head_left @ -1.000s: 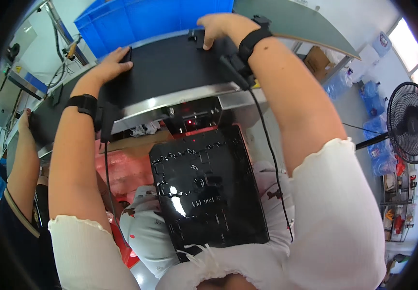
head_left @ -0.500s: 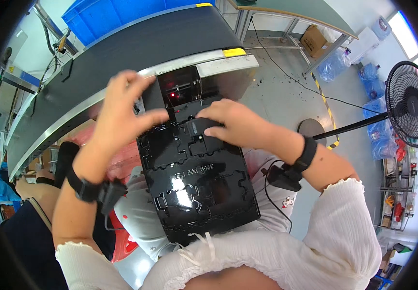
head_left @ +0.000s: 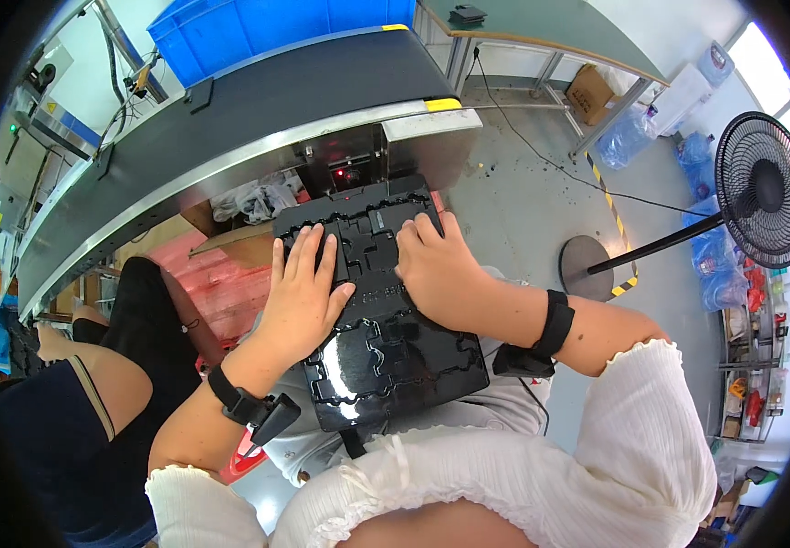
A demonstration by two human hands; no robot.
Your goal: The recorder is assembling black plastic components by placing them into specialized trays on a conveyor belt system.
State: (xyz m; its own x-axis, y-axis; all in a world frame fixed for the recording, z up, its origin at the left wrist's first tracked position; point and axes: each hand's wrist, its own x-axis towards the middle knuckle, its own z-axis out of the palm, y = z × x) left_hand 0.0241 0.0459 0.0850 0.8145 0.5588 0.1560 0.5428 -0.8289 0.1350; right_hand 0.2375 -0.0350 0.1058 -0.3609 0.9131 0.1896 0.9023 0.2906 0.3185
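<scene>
A glossy black moulded plastic tray (head_left: 395, 356) with shaped pockets rests on my lap. My left hand (head_left: 302, 292) lies flat on its upper left part, fingers spread and pointing away from me. My right hand (head_left: 431, 267) presses on the upper right part, fingers curled down into the pockets. Whether either hand holds a small part I cannot tell. Both wrists carry black bands with small black devices.
A dark conveyor belt (head_left: 258, 110) runs across in front of me, with a blue crate (head_left: 267, 27) behind it. A standing fan (head_left: 764, 201) is at the right. Another seated person's legs (head_left: 94, 365) are at my left, beside a red bin (head_left: 221, 283).
One second ago both hands reached up onto the conveyor belt. They came down to the black tray, and now rest flatter and further apart on its upper half.
</scene>
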